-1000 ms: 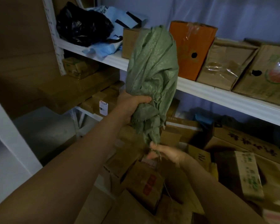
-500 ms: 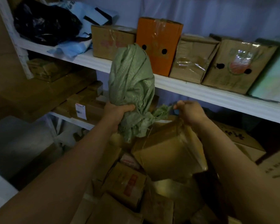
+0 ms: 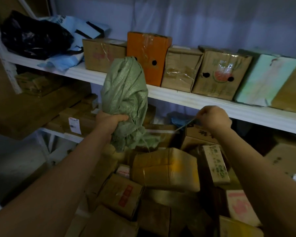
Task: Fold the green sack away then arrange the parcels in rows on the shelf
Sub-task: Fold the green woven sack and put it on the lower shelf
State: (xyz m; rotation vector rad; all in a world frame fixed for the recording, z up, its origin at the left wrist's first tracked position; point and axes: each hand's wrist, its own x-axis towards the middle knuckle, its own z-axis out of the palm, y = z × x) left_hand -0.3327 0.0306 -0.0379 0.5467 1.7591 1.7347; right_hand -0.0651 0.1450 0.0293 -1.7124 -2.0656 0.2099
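The green woven sack is bunched into an upright roll in front of the white shelf. My left hand is clenched around its lower part, with frayed ends hanging below. My right hand is off to the right, pinching a thin green strand that runs taut from the sack's bottom. On the shelf stand a row of parcels: a brown box, an orange box, a crumpled brown box, a watermelon-print box and a pale green box.
A heap of cardboard parcels fills the floor below my arms. A black plastic bag and a blue mailer lie at the shelf's left end. More boxes sit on a lower shelf at left.
My right hand rose from under the sack and moved out to the right, drawing a strand taut. The view shifted right, showing more shelf boxes. My left hand kept its grip.
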